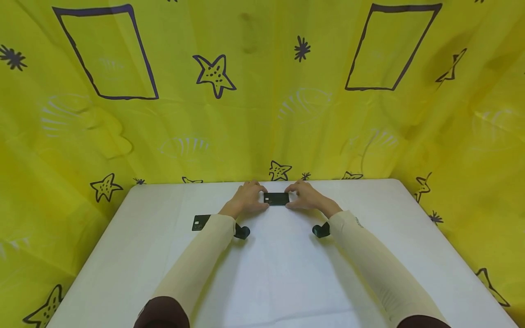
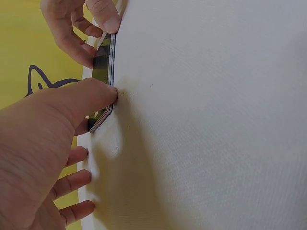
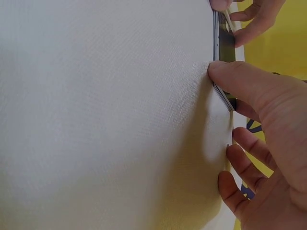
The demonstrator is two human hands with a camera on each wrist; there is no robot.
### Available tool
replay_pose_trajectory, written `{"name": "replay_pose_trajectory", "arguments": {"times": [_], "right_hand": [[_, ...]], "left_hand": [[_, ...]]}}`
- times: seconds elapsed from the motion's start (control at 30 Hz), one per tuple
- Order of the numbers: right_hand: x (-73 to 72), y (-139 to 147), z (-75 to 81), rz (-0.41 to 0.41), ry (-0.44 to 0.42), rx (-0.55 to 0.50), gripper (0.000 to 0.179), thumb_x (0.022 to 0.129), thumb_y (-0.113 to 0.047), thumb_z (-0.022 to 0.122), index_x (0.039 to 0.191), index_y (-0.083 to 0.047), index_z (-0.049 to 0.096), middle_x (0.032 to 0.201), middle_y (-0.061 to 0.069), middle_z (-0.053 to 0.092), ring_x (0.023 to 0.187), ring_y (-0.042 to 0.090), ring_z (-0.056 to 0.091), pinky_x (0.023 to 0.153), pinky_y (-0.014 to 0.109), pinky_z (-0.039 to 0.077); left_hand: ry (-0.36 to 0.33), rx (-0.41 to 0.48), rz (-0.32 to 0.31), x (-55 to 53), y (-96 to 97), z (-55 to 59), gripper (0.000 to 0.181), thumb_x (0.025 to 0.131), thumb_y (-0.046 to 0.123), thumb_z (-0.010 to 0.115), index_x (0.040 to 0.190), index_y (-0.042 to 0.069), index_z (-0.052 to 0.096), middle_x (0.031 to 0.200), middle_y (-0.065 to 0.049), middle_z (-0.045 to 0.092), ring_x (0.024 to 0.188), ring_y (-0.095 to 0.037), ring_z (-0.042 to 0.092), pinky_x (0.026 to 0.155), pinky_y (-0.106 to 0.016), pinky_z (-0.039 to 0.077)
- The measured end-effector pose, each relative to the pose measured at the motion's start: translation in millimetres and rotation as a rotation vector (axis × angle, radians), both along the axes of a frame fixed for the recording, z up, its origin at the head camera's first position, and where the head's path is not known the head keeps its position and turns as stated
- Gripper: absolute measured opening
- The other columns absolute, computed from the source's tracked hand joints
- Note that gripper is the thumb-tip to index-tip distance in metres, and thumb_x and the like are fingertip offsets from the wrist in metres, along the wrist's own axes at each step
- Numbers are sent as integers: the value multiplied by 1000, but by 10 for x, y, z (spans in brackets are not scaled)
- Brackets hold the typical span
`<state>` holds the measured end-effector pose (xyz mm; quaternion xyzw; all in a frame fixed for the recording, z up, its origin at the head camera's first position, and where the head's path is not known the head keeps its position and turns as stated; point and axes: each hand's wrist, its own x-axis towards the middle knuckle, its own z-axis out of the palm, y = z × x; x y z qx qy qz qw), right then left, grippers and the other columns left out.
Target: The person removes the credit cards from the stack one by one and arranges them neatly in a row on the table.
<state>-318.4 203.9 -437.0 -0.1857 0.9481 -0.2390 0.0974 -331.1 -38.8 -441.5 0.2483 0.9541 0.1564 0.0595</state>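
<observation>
A small stack of dark cards lies flat near the far edge of the white table, a pale chip square at its left end. In the wrist views the stack's layered edges show. My left hand pinches the left end between thumb and index finger, its other fingers spread beside the stack. The right hand grips the opposite end the same way, its thumb on the near long edge. Another dark card with a chip lies nearer on the left, partly hidden by my left sleeve.
The white-covered table ends just beyond the hands. A yellow curtain with dark drawn stars and frames hangs behind it and at both sides. Dark wrist devices sit under both forearms, close above the table.
</observation>
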Motion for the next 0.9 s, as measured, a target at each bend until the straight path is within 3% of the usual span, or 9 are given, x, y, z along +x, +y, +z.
{"name": "replay_pose_trajectory", "arguments": {"times": [0.9], "right_hand": [[-7,11,14,10,24,-9,50,88,-25,82,131,-6,67,129,19,60,116,35,54,100,51,45]], "left_hand": [[16,31,-20,8,-7,23,46,90,36,78,129,12,70,133,-12,56,124,-32,50,110,-52,39]]}}
